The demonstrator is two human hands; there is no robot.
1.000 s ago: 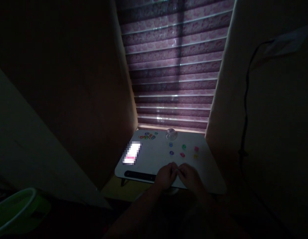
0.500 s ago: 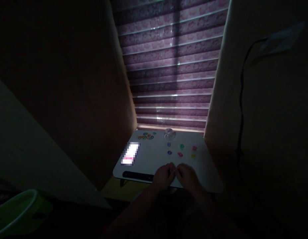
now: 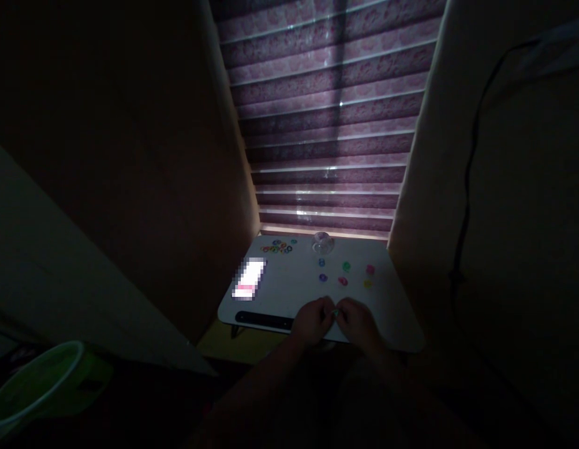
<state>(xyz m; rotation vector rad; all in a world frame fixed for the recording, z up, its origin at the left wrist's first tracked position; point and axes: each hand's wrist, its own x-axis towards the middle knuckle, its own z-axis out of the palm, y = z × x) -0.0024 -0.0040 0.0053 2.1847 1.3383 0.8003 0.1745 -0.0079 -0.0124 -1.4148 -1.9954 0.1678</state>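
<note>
Green bead (image 3: 335, 312) pinched between both hands.
Left hand (image 3: 312, 321) and right hand (image 3: 359, 323) meet fingertips; coloured beads (image 3: 344, 274) lie scattered beyond them.

We see a dark room lit mainly through a window blind (image 3: 329, 118) at 12 o'clock, its horizontal pink-patterned slats striped light and dark. Pale curtains or wall panels flank it: one (image 3: 130, 156) at 10 o'clock, one (image 3: 495, 187) at 2 o'clock. A black cable (image 3: 465, 187) hangs down the right panel. A small white desk (image 3: 289, 293) stands below the blind. A green bucket (image 3: 41, 390) sits at 8 o'clock. Yellowish floor (image 3: 233, 346) shows under the desk.
</note>
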